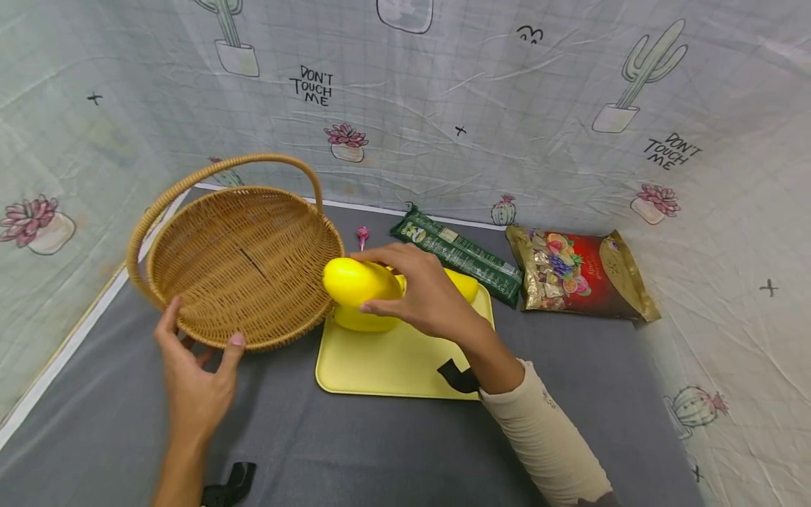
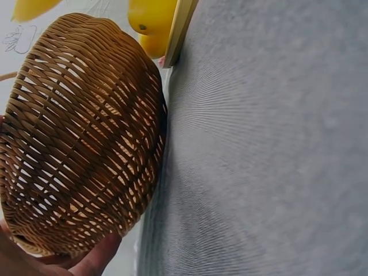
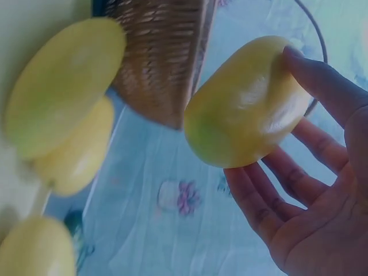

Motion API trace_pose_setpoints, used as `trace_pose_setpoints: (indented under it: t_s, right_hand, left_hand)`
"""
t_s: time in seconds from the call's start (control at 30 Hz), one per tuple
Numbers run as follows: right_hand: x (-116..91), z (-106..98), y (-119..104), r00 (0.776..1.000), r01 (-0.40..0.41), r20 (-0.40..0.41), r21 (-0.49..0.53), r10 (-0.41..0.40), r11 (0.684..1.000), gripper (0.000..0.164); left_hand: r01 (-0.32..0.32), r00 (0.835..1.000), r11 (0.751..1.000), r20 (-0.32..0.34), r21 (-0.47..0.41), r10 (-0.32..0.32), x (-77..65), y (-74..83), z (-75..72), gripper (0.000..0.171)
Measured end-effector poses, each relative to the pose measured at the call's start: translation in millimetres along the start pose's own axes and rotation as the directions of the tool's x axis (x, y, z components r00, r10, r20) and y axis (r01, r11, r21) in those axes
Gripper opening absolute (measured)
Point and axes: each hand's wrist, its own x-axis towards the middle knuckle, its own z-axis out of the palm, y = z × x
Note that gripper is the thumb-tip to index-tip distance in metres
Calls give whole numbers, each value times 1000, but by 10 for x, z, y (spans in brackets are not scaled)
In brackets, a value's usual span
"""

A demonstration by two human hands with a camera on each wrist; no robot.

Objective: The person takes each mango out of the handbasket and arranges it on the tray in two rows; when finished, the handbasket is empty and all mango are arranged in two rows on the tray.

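A tilted wicker basket with a hoop handle stands at the left of the grey table. My left hand grips its near rim, thumb over the edge; from the left wrist view its fingers show under the basket. My right hand holds a yellow oval fruit just off the basket's right rim, above the far left corner of a yellow tray. In the right wrist view the held fruit lies against my fingers. Other yellow fruits lie on the tray.
Behind the tray lie a green packet, a red and gold sweets bag and a pink lollipop. Cactus-print cloth walls close in the back and both sides. A black clip lies at the near edge of the table.
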Motion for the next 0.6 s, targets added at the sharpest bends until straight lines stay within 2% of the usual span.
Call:
trace_pose_setpoints:
  t_s: [0.2, 0.43, 0.6]
  right_hand:
    - [-239, -136, 187, 999, -51, -16, -3, 51, 999, 65]
    - [-520, -213, 400, 989, -150, -13, -61, 149, 987, 64]
    - [-690, -223, 535, 980, -201, -4, -109, 201, 974, 64]
  left_hand:
    - [-3, 1000, 1000, 0, -9, 3, 44, -8, -19, 90]
    - [-28, 999, 1000, 18, -12, 28, 114, 0, -51, 89]
    - [9, 999, 1000, 43, 5, -9, 148, 5, -94, 90]
